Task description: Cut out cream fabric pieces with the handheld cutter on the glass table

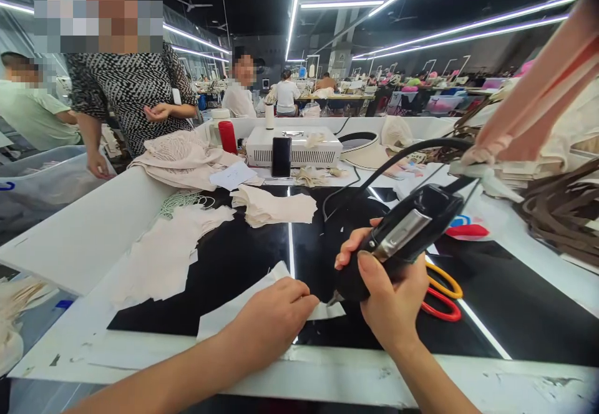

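Note:
My right hand [393, 295] is wrapped round a black handheld electric cutting tool [412, 221] with a silver plate on its side. Its pointed metal tip meets a white fabric piece [243, 302] near that piece's right end. With fingers curled together, my left hand [276, 314] presses the same fabric onto the glossy black board [355, 333], just left of the tip. Part of the fabric is hidden under that hand. Scissors with red and orange handles [442, 292] lie right beside my right hand, their blades out of sight.
Stacked pale fabric pieces [281, 207] and a larger pile [154, 264] lie on the left. A black cable [412, 146] and pink cloth strap [547, 90] run to the tool. Behind stand a phone [281, 157] and white vented box [309, 152]. A person [126, 96] stands at left.

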Tool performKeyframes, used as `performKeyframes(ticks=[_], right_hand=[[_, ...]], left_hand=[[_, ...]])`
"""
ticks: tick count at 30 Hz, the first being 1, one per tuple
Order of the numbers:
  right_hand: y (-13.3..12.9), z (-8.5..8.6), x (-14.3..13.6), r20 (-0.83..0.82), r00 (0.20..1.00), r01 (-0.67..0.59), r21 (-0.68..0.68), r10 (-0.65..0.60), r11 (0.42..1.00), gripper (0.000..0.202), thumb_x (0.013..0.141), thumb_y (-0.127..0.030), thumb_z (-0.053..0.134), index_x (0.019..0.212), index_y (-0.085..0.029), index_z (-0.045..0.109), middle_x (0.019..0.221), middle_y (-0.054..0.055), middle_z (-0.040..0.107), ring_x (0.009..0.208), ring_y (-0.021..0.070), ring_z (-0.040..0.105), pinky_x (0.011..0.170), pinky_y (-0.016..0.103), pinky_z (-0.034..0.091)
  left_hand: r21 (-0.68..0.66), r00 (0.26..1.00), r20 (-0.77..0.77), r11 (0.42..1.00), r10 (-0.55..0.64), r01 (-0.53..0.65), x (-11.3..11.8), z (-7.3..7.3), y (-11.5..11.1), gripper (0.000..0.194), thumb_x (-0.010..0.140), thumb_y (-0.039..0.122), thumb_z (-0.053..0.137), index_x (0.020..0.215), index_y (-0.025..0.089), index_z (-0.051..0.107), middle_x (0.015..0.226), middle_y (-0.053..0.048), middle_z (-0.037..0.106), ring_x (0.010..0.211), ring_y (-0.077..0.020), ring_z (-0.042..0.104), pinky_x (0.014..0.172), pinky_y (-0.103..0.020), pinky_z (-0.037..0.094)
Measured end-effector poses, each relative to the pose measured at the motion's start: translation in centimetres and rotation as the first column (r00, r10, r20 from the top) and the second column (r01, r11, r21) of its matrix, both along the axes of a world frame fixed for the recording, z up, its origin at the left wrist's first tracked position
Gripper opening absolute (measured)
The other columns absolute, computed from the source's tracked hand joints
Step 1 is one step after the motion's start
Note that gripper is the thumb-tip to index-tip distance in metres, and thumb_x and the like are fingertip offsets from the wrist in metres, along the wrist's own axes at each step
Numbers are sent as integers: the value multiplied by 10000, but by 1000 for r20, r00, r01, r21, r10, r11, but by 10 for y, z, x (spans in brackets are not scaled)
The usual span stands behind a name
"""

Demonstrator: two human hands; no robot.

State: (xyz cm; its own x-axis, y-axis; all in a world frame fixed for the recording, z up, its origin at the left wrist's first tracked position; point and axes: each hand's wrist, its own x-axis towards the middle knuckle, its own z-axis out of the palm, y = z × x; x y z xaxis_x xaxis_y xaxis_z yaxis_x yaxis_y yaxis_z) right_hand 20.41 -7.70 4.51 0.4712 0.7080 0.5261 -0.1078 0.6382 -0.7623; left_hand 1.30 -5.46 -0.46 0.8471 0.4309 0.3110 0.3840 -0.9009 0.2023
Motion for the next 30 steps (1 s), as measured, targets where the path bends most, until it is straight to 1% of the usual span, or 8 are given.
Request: performKeyframes(ticks=[3,6,10,16,20,23,26,30], right_hand=[[-2,0,-1,-5,1000,-6,-13,6,1000,334,892,-294,866,1155,-297,660,875,-46,736,634,134,678,578,276,595],[-4,-1,-2,-6,1000,-12,-17,12,1000,312,897,-262,856,1138,-302,662,892,-51,742,644,126,680,602,274,603],[-5,-1,-2,-1,1000,-8,-15,8,1000,282,894,-250,851,1096,-298,660,893,-54,741,639,118,674,619,272,607],[-2,2,-6,-4,1000,-15,-9,15,1000,286,904,-271,839,1113,-294,645,897,-52,727,644,120,679,596,259,596],[3,1,-11,-14,999,-38,1,38,999,294,906,-283,835,1118,-294,632,899,-52,720,640,121,675,581,259,593],[6,0,-15,-12,998,-63,10,63,998,308,902,-266,833,1136,-298,635,888,-56,732,634,120,677,585,257,593],[7,-1,-18,-3,998,-56,1,56,998,294,907,-226,813,1134,-301,642,879,-61,740,635,119,683,596,257,600],[7,1,-18,-3,999,-48,-7,48,999,290,915,-195,781,1141,-304,636,872,-65,738,625,117,682,593,257,602]], left_hand=[[-23,1000,-13,999,22,-22,0,-1,-1,211,1083,76,521,1186,157,686,1044,-77,702,960,-249,684,872,-373,624],[-34,999,-3,999,40,-40,-3,-2,-3,199,1091,88,527,1179,165,688,1044,-72,693,962,-242,680,865,-362,618],[-34,1000,5,999,23,-23,-7,-4,-4,189,1075,67,549,1164,167,682,1069,-72,689,970,-236,682,865,-353,623],[40,999,45,999,1,-3,-10,-7,-7,270,1016,-7,570,1218,156,646,1090,-80,687,972,-239,683,856,-343,634],[50,998,62,999,3,-6,-10,-10,-9,298,1013,-19,559,1239,161,634,1105,-80,689,980,-240,689,855,-343,641],[34,998,58,999,-3,1,-10,-11,-9,323,1014,-18,573,1279,158,624,1131,-85,693,1008,-245,692,888,-357,648],[28,998,58,1000,-7,6,-10,-11,-9,340,1008,-10,603,1304,158,620,1146,-87,695,1008,-250,691,884,-368,656],[60,998,56,998,20,-23,-10,-11,-10,345,1000,-10,600,1293,168,632,1151,-99,686,1005,-259,686,875,-382,660]])
